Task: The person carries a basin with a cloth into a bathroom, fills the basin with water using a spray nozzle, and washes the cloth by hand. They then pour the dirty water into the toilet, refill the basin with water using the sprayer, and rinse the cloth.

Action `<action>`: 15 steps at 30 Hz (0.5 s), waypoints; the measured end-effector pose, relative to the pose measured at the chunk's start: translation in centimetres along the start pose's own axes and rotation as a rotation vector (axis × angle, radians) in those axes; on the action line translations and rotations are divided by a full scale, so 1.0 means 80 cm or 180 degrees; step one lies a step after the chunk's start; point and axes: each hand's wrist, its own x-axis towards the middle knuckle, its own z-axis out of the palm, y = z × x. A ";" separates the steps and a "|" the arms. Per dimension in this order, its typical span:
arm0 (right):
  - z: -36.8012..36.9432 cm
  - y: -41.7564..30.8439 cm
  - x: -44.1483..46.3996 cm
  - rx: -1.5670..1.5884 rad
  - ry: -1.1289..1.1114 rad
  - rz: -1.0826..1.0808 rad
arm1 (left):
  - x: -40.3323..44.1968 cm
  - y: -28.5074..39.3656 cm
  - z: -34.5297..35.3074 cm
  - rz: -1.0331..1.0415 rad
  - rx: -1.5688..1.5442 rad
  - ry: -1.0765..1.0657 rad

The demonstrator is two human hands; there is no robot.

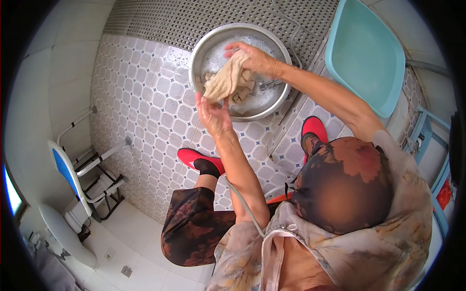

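Note:
A round metal basin (197, 46) with soapy water stands on the floor, partly on the perforated mat. Over it, a wet beige cloth (226, 80) is stretched between my two hands. My right hand (255, 59) grips the cloth's upper end, with some fingers spread past it. The lower end is in my left hand (213, 115), near the basin's front left rim; thumb and fingers are around the cloth. More light fabric (246, 87) lies bunched in the water beneath, and a shiny metal object (269, 84) shows at the basin's right side.
A teal tub (366, 58) stands at the upper right. The grey perforated mat (150, 22) lies behind the basin, with a hose across it. My feet in red shoes (199, 159) are on the tiled floor. A folding seat with rails (70, 167) and a toilet (65, 235) are at left.

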 end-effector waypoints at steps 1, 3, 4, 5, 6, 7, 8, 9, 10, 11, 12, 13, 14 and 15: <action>0.012 -0.012 -0.007 -0.0129 -0.0464 0.0140 | 0.009 -0.018 -0.007 -0.0332 -0.0090 0.0270; 0.046 -0.022 -0.027 -0.0784 -0.1144 0.0127 | 0.036 -0.054 -0.027 -0.0690 -0.0167 -0.0032; 0.067 -0.024 -0.038 -0.1317 -0.1349 -0.0041 | 0.046 -0.066 -0.038 -0.1036 -0.0241 -0.0351; 0.086 -0.021 -0.052 -0.1749 -0.1532 -0.0521 | 0.051 -0.072 -0.051 -0.1034 -0.0242 -0.0354; 0.103 -0.018 -0.068 -0.2177 -0.1702 -0.1004 | 0.056 -0.076 -0.063 -0.1024 -0.0084 -0.0397; 0.118 -0.015 -0.086 -0.2434 -0.1667 -0.1421 | 0.061 -0.080 -0.076 -0.1017 0.0076 -0.0441; 0.131 -0.016 -0.100 -0.2686 -0.1628 -0.1840 | 0.065 -0.082 -0.086 -0.1007 0.0235 -0.0483; 0.137 -0.012 -0.109 -0.2686 -0.1621 -0.1837 | 0.069 -0.084 -0.096 -0.0997 0.0395 -0.0524; 0.142 -0.006 -0.116 -0.3220 -0.1672 -0.1679 | 0.065 -0.078 -0.091 -0.0986 0.0555 -0.0563; 0.145 -0.002 -0.119 -0.3752 -0.1719 -0.1508 | 0.060 -0.074 -0.086 -0.0990 0.0558 -0.0563; 0.144 0.005 -0.111 -0.3753 -0.1719 -0.1507 | 0.058 -0.070 -0.079 -0.1068 0.0502 -0.0524; 0.139 0.017 -0.094 -0.4285 -0.1896 -0.1632 | 0.071 -0.071 -0.058 -0.1144 0.0439 -0.0481; 0.132 0.025 -0.075 -0.4822 -0.2083 -0.1756 | 0.076 -0.062 -0.046 -0.1216 0.0365 -0.0434; 0.123 0.023 -0.051 -0.4791 -0.1798 -0.1243 | 0.073 -0.080 -0.020 -0.1294 0.0298 -0.0392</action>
